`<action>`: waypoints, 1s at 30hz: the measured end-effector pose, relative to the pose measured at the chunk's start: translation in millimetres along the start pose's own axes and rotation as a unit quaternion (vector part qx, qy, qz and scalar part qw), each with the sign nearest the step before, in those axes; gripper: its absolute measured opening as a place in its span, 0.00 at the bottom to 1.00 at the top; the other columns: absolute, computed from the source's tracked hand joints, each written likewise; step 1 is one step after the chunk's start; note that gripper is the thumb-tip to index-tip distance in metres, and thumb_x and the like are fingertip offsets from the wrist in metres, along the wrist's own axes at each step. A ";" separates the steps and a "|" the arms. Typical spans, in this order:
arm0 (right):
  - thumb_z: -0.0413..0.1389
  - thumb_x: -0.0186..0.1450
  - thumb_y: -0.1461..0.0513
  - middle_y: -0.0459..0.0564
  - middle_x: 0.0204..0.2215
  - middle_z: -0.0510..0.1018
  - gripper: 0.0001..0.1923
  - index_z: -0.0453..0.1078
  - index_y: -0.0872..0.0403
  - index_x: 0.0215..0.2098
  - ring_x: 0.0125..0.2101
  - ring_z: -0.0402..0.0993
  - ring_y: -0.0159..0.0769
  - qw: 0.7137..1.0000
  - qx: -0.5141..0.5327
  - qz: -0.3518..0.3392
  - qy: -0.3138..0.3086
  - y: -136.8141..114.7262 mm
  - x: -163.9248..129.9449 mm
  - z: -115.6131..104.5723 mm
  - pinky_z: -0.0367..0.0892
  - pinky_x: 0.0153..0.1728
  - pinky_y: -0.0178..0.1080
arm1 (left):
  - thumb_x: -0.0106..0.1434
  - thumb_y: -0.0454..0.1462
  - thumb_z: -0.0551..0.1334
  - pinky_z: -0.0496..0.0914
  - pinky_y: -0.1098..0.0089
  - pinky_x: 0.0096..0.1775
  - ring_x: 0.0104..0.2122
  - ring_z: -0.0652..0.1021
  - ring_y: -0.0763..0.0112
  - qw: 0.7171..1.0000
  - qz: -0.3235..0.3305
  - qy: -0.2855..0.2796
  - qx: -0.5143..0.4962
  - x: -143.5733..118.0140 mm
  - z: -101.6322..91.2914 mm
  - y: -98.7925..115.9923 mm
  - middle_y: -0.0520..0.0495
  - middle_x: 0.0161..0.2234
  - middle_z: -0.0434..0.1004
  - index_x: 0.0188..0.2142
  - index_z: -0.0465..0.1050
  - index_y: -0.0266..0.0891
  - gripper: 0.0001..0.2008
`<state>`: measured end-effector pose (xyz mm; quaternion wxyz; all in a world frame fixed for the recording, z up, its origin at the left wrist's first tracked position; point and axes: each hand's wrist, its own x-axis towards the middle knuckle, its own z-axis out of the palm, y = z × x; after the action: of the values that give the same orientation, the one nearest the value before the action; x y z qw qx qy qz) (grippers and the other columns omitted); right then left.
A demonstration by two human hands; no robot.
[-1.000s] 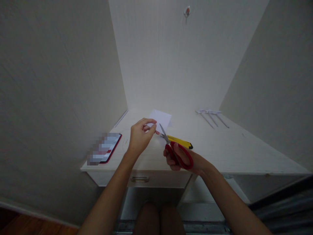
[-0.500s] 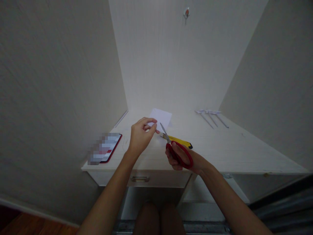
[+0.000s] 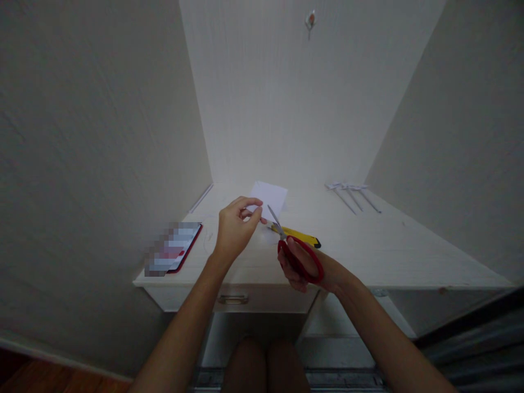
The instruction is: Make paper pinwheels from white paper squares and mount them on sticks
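Pale walls (image 3: 270, 98) close in on three sides of a white table (image 3: 401, 251), under rather dim light. Over the middle of it, toward the back edge, is a small sheet of white paper (image 3: 271, 195), tilted so that one corner points toward the front edge. It appears to be pinched by the left hand (image 3: 237, 224), whose thumb and forefinger meet at the paper's near left side, the gap between them all but closed; the other fingers curl loosely beneath. From the right, the scissors (image 3: 282, 235) reach over the sheet, one blade tip just beside those fingertips; how far the blades are parted is hard to tell. The right hand (image 3: 303, 257) is closed around their red handles, the thumb through one loop. The step in hand looks like lining up a cut, and a next snip would call for a steady sheet and fingertips kept off the blade line. Just behind the scissors lies a yellow cutter knife (image 3: 301, 236). Farther out, a phone (image 3: 180, 246) rests at the front left corner, a thin white strip (image 3: 201, 198) runs along the left edge, and three paper-topped sticks (image 3: 347, 186) lie near the back right corner.
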<state>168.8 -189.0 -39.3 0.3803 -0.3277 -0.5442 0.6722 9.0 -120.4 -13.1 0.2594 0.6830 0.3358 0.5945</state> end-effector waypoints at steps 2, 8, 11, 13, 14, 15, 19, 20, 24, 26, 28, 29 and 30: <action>0.45 0.60 0.44 0.38 0.12 0.61 0.23 0.58 0.54 0.26 0.10 0.56 0.23 1.000 -0.011 0.000 0.001 -0.8 -1.1 0.1 0.55 0.10 0.28 | 0.55 0.35 0.59 0.69 0.80 0.24 0.23 0.77 0.77 1.000 0.003 -0.001 0.000 -0.2 0.2 -0.3 0.47 0.35 0.71 0.32 0.70 0.34 0.06; 0.42 0.60 0.42 0.38 0.09 0.61 0.25 0.58 0.55 0.24 0.08 0.57 0.24 0.999 -0.046 0.013 0.005 -2.7 -2.0 1.0 0.53 0.09 0.28 | 0.55 0.34 0.59 0.68 0.80 0.24 0.23 0.77 0.77 1.000 0.010 0.000 0.001 -1.1 1.2 -0.6 0.48 0.34 0.70 0.32 0.70 0.34 0.06; 0.41 0.60 0.41 0.39 0.09 0.62 0.26 0.58 0.55 0.24 0.08 0.57 0.24 0.998 -0.052 0.018 0.009 -2.6 -2.5 1.1 0.52 0.08 0.28 | 0.55 0.34 0.59 0.68 0.80 0.24 0.23 0.77 0.77 1.000 0.012 0.003 0.006 -1.6 1.2 0.4 0.48 0.34 0.70 0.32 0.70 0.34 0.05; 0.42 0.60 0.42 0.39 0.09 0.61 0.26 0.58 0.55 0.23 0.07 0.57 0.24 0.998 -0.051 0.018 0.008 -2.3 -3.6 0.8 0.52 0.08 0.28 | 0.55 0.34 0.59 0.68 0.80 0.23 0.23 0.77 0.77 1.000 0.014 0.001 0.008 -2.2 1.2 1.5 0.48 0.34 0.70 0.32 0.70 0.34 0.05; 0.41 0.60 0.42 0.39 0.09 0.61 0.26 0.58 0.55 0.23 0.07 0.57 0.24 0.999 -0.051 0.017 0.007 -2.3 -4.3 0.6 0.52 0.08 0.28 | 0.55 0.34 0.59 0.68 0.80 0.23 0.23 0.77 0.77 1.000 0.015 0.000 0.009 -2.7 1.3 2.2 0.48 0.34 0.70 0.32 0.70 0.34 0.05; 0.41 0.60 0.42 0.39 0.09 0.61 0.26 0.58 0.55 0.23 0.07 0.58 0.24 0.998 -0.053 0.016 0.007 -2.2 -5.1 0.5 0.52 0.08 0.28 | 0.55 0.34 0.59 0.68 0.80 0.24 0.23 0.77 0.77 1.000 0.016 0.001 0.008 -3.2 1.5 2.9 0.48 0.34 0.70 0.32 0.70 0.34 0.05; 0.41 0.60 0.42 0.39 0.09 0.61 0.27 0.58 0.56 0.22 0.07 0.58 0.24 0.998 -0.067 0.012 0.003 -3.1 -7.8 0.5 0.52 0.08 0.28 | 0.55 0.35 0.59 0.69 0.79 0.25 0.23 0.77 0.77 1.000 0.013 0.012 0.004 -6.0 2.8 5.7 0.48 0.34 0.70 0.32 0.70 0.34 0.06; 0.40 0.60 0.42 0.39 0.09 0.61 0.27 0.58 0.56 0.23 0.08 0.58 0.24 0.998 -0.070 0.009 0.002 -3.6 -8.7 0.8 0.52 0.08 0.28 | 0.55 0.36 0.59 0.69 0.78 0.25 0.23 0.77 0.76 1.000 0.011 0.015 0.001 -6.7 2.9 6.3 0.48 0.34 0.70 0.32 0.70 0.34 0.06; 0.43 0.59 0.41 0.41 0.12 0.64 0.26 0.60 0.56 0.26 0.10 0.59 0.24 0.997 -0.069 0.002 -0.029 -6.3 -16.6 3.1 0.51 0.10 0.28 | 0.55 0.37 0.59 0.70 0.77 0.26 0.24 0.77 0.76 0.999 0.005 0.031 -0.009 -9.6 0.5 8.4 0.48 0.34 0.71 0.32 0.70 0.34 0.07; 0.47 0.56 0.41 0.41 0.15 0.65 0.27 0.61 0.57 0.29 0.11 0.59 0.24 0.997 -0.061 0.008 -0.050 -7.6 -24.2 2.3 0.51 0.11 0.28 | 0.55 0.37 0.59 0.70 0.76 0.27 0.24 0.77 0.75 0.999 -0.003 0.048 -0.007 -11.7 -3.2 8.9 0.47 0.34 0.71 0.32 0.70 0.34 0.08; 0.50 0.53 0.41 0.41 0.16 0.64 0.27 0.62 0.57 0.31 0.13 0.58 0.23 0.997 -0.070 0.026 -0.038 -8.2 -33.1 -3.9 0.51 0.13 0.29 | 0.55 0.38 0.59 0.69 0.76 0.28 0.24 0.77 0.74 0.998 -0.026 0.064 0.008 -15.8 -8.4 7.8 0.47 0.34 0.72 0.33 0.70 0.34 0.09; 0.50 0.53 0.41 0.41 0.16 0.63 0.27 0.62 0.57 0.31 0.13 0.58 0.23 0.995 -0.093 0.039 -0.011 -8.1 -37.5 -10.1 0.51 0.14 0.29 | 0.55 0.39 0.59 0.69 0.75 0.28 0.24 0.77 0.74 0.997 -0.042 0.068 0.018 -19.0 -11.4 6.3 0.47 0.32 0.74 0.33 0.70 0.34 0.10; 0.50 0.55 0.42 0.41 0.16 0.62 0.25 0.62 0.57 0.30 0.13 0.57 0.24 0.989 -0.137 0.056 0.029 -7.6 -41.2 -18.7 0.50 0.14 0.30 | 0.55 0.39 0.59 0.69 0.75 0.29 0.24 0.77 0.73 0.995 -0.063 0.068 0.033 -22.8 -14.4 3.9 0.48 0.29 0.75 0.34 0.70 0.33 0.10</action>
<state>206.4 -214.9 -34.4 0.3092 -0.4259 -0.6007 0.6018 -6.1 -141.0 -22.5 0.2502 0.6270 0.4140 0.6107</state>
